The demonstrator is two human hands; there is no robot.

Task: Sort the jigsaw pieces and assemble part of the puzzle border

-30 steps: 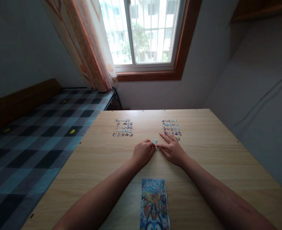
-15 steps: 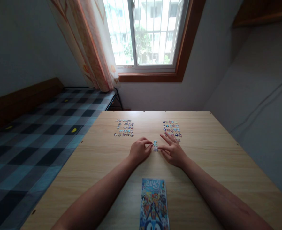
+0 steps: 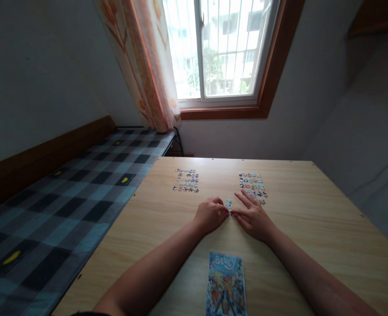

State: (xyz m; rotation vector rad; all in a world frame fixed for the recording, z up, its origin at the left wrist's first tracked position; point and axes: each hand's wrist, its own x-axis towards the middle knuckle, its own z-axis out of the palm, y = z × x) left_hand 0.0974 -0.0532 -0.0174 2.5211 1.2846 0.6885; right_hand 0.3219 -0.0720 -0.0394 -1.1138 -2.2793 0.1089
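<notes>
Lying nearest the person, the illustrated card (image 3: 226, 281) rests flat on the tabletop (image 3: 161, 224). Beyond it, the left hand (image 3: 210, 215) has closed the small gap seen half a second ago: its fingers, bunched nearly together, now meet the near end of the little strip of puzzle pieces (image 3: 229, 203). Whether they grip a piece cannot be told. The right hand (image 3: 253, 218) keeps its fingers spread, pinching nothing, one tip at the strip's right side. The strip thus sits between both hands, seemingly steadied from either side while the left works its near end. Farther off, the left group of pieces (image 3: 192, 184) and right group of pieces (image 3: 251, 180) lie in rows.
</notes>
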